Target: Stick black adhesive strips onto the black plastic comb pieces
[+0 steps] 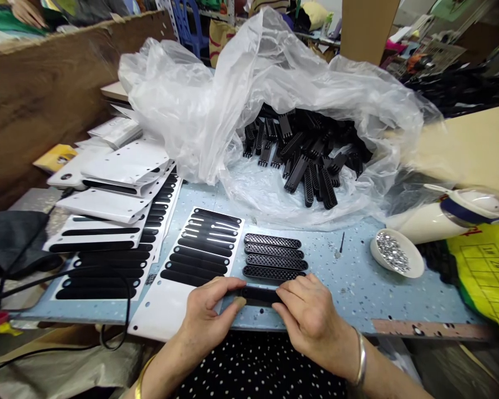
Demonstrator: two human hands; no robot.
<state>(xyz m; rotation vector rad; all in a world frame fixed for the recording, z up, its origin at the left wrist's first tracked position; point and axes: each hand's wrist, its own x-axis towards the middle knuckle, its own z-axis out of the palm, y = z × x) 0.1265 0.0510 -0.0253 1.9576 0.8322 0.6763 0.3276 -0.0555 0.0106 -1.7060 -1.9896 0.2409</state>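
Between my two hands, close to the table's front edge, is a long black plastic strip [261,295]. My left hand [216,307] pinches its left end between thumb and fingers. The right end is gripped by my right hand [305,305]. Just beyond, several black strips with a mesh pattern [274,260] lie in a neat stack of rows. Left of them rests a white backing sheet [160,307] with black rounded stickers [197,266] on its upper part. My fingers cover both ends of the held strip.
A clear plastic bag [199,116] spills a heap of black plastic pieces [311,158] at the back. On the right stand a white bowl [418,263] of small shiny metal parts and a cream-coloured bottle [424,221]. More sticker sheets [108,205] pile up at left, near a black cable [128,310].
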